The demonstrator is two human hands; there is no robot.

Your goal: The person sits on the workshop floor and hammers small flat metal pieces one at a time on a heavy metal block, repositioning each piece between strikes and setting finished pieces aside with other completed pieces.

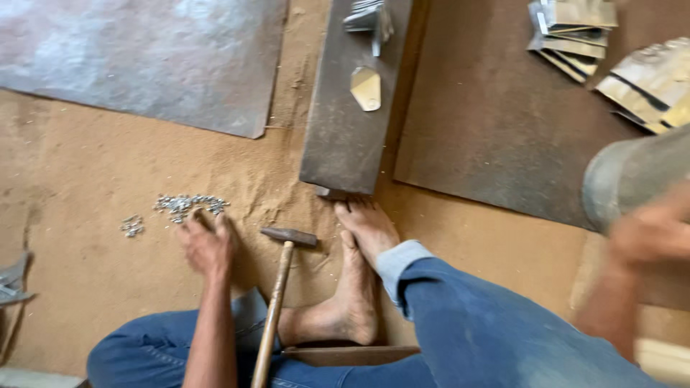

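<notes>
1. The left hand (206, 246) lies on the sandy floor (86, 187), just near of a small heap of rivets (188, 205). Its fingers are spread and a little bent, and the tips touch the near edge of the heap; I cannot tell if the grip has already closed on any rivet.
2. A smaller group of rivets (132, 225) lies a little more to the left, apart from the hand.
3. The right hand (650, 233) is at the right edge, blurred. It is at the near end of a grey metal cylinder (632, 172), and the fingers seem to curl on it, but I cannot tell the grip for sure.
4. A hammer (279, 287) with wooden handle lies on the floor just right of the left hand, not touched. Its head points far, and the handle runs toward the person's knees.
5. Two bare feet (356, 280) rest between the hammer and the right leg in blue jeans (489, 330). The toes touch the near end of a dark steel bar (348, 122).
6. On the bar lies a small cut metal piece (366, 88), and more pieces (368, 18) are at its far end.
7. Far right, on a brown sheet (489, 122), there are stacks of metal plates (575, 32).
8. Far left lies a grey sheet (144, 57).
</notes>
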